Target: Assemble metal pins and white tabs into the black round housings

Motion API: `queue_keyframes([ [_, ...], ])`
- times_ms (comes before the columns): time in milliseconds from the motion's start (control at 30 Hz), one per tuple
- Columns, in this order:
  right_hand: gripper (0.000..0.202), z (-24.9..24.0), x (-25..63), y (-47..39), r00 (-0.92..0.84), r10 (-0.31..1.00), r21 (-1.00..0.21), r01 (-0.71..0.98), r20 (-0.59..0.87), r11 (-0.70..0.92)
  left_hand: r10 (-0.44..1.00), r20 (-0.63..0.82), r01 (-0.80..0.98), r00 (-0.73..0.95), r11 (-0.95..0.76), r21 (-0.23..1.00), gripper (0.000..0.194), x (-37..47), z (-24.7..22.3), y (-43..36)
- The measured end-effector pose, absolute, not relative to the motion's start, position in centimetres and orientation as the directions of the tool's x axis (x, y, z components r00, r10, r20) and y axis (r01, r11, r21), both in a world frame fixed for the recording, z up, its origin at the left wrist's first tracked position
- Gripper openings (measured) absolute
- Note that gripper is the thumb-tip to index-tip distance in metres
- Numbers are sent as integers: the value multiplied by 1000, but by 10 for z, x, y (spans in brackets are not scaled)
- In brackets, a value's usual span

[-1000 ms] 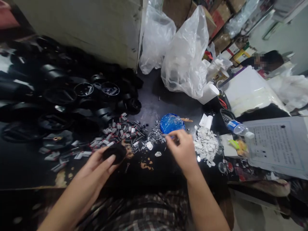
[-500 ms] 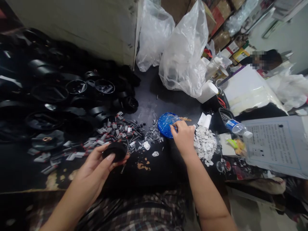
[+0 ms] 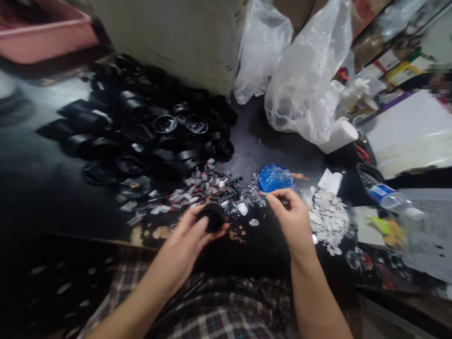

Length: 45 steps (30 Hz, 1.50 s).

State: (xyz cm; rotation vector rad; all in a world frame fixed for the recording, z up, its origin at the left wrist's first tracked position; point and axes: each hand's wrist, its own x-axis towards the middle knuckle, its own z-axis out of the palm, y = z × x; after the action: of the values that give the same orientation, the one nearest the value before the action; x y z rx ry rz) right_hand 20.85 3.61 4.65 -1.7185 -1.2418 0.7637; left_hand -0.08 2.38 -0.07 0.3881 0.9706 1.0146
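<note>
My left hand (image 3: 196, 228) is closed around a round black plastic part (image 3: 212, 217), held above the near edge of the table. Between the thumb and forefinger of my right hand (image 3: 294, 219) is a small grey piece with a reddish end (image 3: 263, 194). That hand hovers just on the near side of a blue lid (image 3: 273, 178) smeared with a shiny, clear substance. A thin brown stick (image 3: 300, 176) rests across the lid's right rim. Between my hands lie a pile of small grey pins (image 3: 251, 190) and two loose white plates (image 3: 253, 222).
Many black round housings (image 3: 141, 129) crowd the left, with grey-and-red small parts (image 3: 197, 188) before them. White flat plates (image 3: 328, 216) are heaped at right, near a plastic bottle (image 3: 391, 197). Clear plastic bags (image 3: 303, 89) stand behind. A pink bin (image 3: 49, 37) is far left.
The view has swung left, shifting everything rightward. My right hand has come off the blue lid toward my left hand, the small grey piece now visible in its fingers. My left hand keeps the black part.
</note>
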Motion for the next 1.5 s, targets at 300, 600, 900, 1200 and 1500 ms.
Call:
queue_keyframes([
  [300,9,69,160,22,110,992,-930,354,-67,-102,744,-518,-644,422,648,406,14,-4,16,18],
  [600,4,75,156,17,-45,999,-800,597,30,51,914,-347,-444,211,406,799,18,-9,3,5],
  [900,23,68,166,9,-244,928,-924,330,-281,-193,826,-435,-499,359,564,659,16,-19,3,3],
  [1200,14,60,161,4,-240,879,-900,255,-412,-352,840,-361,-173,406,458,872,20,-41,-8,-7],
  [1500,14,39,121,24,-229,959,-650,757,-168,67,830,-557,-598,29,461,655,20,-49,-9,-5],
])
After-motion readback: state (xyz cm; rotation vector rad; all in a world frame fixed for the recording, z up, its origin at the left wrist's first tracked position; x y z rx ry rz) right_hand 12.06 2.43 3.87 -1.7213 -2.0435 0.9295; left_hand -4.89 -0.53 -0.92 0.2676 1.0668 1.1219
